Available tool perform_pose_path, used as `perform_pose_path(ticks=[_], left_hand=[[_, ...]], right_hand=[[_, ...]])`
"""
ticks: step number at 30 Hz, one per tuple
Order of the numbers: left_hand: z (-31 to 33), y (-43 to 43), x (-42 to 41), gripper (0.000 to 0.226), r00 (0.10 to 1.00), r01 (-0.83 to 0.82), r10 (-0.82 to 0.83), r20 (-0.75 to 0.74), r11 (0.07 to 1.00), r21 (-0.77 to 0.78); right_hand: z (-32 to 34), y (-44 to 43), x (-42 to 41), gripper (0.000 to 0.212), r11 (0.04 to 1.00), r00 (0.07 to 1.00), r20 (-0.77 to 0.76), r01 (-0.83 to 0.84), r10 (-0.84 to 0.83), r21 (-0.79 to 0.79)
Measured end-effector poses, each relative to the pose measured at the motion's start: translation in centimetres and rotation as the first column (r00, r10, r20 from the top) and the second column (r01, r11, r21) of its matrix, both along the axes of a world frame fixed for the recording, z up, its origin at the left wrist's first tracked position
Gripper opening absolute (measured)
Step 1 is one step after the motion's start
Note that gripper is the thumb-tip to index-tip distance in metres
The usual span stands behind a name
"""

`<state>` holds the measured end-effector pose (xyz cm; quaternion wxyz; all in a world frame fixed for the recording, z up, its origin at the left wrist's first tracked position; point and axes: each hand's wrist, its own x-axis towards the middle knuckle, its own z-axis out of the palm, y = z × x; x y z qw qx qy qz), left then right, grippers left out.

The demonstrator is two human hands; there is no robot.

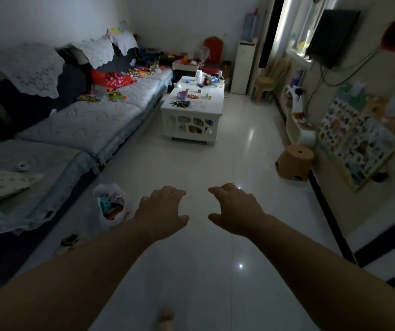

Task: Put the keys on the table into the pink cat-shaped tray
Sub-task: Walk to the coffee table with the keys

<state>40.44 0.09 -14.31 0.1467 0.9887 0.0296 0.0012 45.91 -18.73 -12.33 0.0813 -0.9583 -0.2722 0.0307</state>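
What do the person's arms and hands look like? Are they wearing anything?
Both arms are bare right up to the picture's edge, with no sleeves showing. The left hand and right hand have no gloves, and no rings, watch or bracelet can be seen.

head view: worn high, looks forward and down along the floor (215, 163) | near: both forearms reach in from the bottom edge | far: table (192, 111) at centre, well off | left: sofa (77, 125) | right: wall
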Motion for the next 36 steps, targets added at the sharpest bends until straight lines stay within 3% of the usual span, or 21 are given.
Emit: perform_pose_path(ticks=[14, 22, 32, 36], left_hand=[[1.4, 10.4, 27.4, 0.07, 0.998, 0.001, -0.005, 0.065, 0.998, 0.061], [1.2, 15.2, 41.7, 0.073, 0.995, -0.051, 0.052, 0.08, 0.998, -0.024], [2.2, 20.6, 63.9, 0.07, 0.981, -0.173, 0.176, 0.078, 0.984, -0.047], [1.7, 24.0, 70.5, 0.069, 0.969, -0.23, 0.234, 0.078, 0.971, -0.061]], right_hand=[[0.2, 9.6, 26.6, 0.071, 0.998, 0.998, 0.019, 0.053, -0.054, 0.046], [-0.4, 14.5, 41.7, 0.072, 0.999, 0.999, 0.036, 0.024, -0.025, 0.045], [1.0, 21.6, 66.7, 0.067, 0.991, 0.983, 0.128, -0.132, 0.129, 0.016], [0.7, 25.9, 75.0, 0.063, 0.977, 0.974, 0.128, -0.198, 0.187, 0.077]])
